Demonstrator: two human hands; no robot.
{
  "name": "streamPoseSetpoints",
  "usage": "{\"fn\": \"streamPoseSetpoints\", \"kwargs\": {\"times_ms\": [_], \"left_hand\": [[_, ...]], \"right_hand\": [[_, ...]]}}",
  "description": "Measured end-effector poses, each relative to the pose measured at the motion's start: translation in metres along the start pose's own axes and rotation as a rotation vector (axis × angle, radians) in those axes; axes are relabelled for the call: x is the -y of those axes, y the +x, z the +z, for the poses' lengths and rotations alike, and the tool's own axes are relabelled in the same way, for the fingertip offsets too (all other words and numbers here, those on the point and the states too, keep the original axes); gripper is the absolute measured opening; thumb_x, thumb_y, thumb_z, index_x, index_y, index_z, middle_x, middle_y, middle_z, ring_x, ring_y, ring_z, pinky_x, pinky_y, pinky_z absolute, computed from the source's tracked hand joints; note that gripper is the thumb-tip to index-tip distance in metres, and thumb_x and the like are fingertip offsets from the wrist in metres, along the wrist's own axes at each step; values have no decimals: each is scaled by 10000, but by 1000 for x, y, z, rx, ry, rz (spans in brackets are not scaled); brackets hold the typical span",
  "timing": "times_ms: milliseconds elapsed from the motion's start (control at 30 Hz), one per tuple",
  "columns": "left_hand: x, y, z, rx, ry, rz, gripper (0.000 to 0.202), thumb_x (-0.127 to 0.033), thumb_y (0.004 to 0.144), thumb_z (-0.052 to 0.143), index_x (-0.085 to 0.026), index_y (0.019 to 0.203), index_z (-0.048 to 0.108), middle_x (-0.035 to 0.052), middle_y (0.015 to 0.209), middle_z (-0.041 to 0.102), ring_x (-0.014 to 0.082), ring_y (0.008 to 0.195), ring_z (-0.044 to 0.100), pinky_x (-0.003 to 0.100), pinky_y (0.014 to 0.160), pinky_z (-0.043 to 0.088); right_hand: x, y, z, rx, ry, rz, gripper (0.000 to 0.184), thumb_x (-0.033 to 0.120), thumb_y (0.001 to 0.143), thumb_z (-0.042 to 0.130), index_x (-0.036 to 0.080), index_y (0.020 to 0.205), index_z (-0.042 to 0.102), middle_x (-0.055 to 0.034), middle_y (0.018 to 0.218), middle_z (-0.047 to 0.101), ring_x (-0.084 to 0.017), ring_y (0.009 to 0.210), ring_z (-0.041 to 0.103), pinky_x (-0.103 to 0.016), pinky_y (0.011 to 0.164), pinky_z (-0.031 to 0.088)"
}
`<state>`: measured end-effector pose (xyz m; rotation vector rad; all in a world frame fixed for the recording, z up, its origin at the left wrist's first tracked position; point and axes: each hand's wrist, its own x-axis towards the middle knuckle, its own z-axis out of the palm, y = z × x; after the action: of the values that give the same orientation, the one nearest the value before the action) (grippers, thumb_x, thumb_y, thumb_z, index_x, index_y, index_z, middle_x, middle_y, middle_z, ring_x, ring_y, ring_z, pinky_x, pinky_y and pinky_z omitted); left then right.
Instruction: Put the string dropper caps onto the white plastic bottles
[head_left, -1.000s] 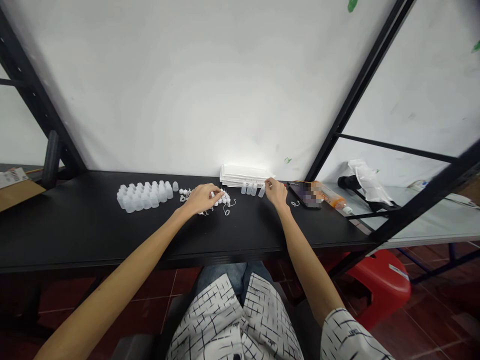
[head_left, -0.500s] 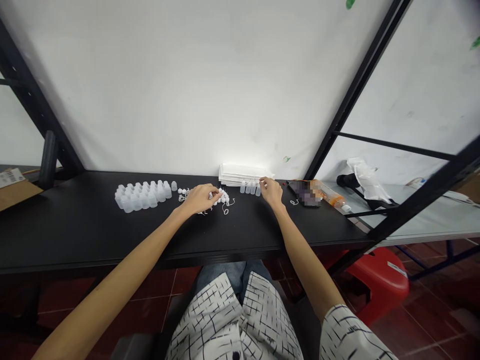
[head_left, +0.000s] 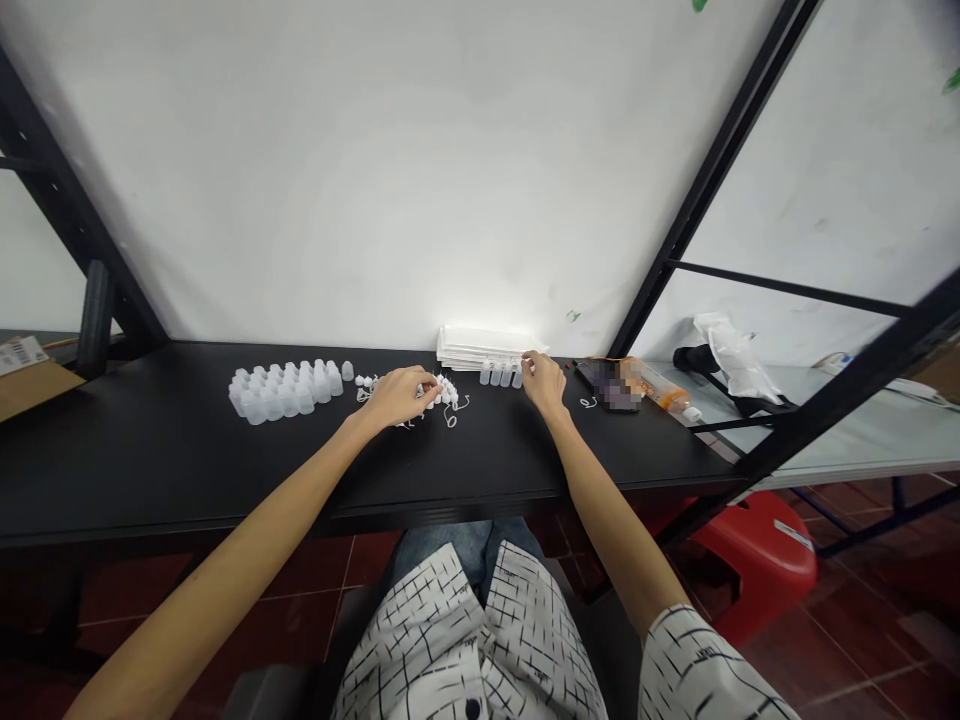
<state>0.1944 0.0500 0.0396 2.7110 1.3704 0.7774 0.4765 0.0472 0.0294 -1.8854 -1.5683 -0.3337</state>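
Observation:
On the black table (head_left: 150,470) my left hand (head_left: 397,396) pinches at a cluster of small white plastic caps with thin looped tethers (head_left: 447,390). The item between its fingertips is tiny and partly hidden. My right hand (head_left: 543,384) grips the top of a small translucent bottle (head_left: 517,380), which stands at the end of a short row of similar bottles (head_left: 495,374). Further left lies a dense group of larger translucent bottle parts (head_left: 285,390). Behind the row sits a stack of white sheets (head_left: 480,347).
A pixelated phone (head_left: 611,386) and an orange-labelled bottle (head_left: 664,390) lie right of my right hand. Black metal frame posts (head_left: 712,180) rise at the right, a white wall stands behind, and a red stool (head_left: 757,565) sits below.
My right hand has moved left, and the small bottle has gone from tilted to upright beside the row. My left hand has barely moved.

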Motion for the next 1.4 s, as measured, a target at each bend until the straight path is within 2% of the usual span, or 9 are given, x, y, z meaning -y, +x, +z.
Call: {"fn": "streamPoseSetpoints", "kwargs": {"times_ms": [367,633,867,1133,1267,1400], "left_hand": [[1,0,0,7,12,-5,358,-438,886,445,-213,888,724,36,946,698,183,750,619,269,604,379],[1,1,-1,3,31,-29,329,-399,885,449,-221,917,724,31,938,693,184,782,621,271,621,400],[3,-1,-2,42,38,-21,292,-398,848,498,-235,935,724,30,1014,670,185,786,616,282,632,411],[2,0,-4,69,-12,-33,207,-321,819,548,-232,815,734,23,1015,666,173,757,601,274,601,381],[5,1,-13,5,-38,-51,227,-369,826,558,-232,854,737,27,980,672,172,758,591,271,604,377],[23,-2,-35,-129,19,-130,252,-379,850,534,-232,895,733,32,946,672,171,778,585,273,640,393]], "right_hand": [[4,0,0,65,-96,-20,309,292,968,399,236,1190,606,-76,1093,663,-209,901,598,-269,704,384],[6,-2,-1,98,-96,1,310,333,969,404,225,1158,625,-82,1090,660,-220,938,598,-286,752,402],[12,-5,-9,-55,-140,81,303,315,964,416,192,1137,632,-104,1055,655,-211,843,607,-286,681,356],[17,-9,-14,-129,-59,51,266,301,961,428,188,1035,656,-79,979,643,-159,752,558,-261,608,264],[25,-14,-17,-140,-8,10,255,285,959,432,186,1007,662,-68,977,638,-141,726,536,-263,600,246],[32,-18,-16,-157,31,-58,267,281,954,430,186,1001,675,-63,970,642,-137,711,527,-263,588,233]]}}
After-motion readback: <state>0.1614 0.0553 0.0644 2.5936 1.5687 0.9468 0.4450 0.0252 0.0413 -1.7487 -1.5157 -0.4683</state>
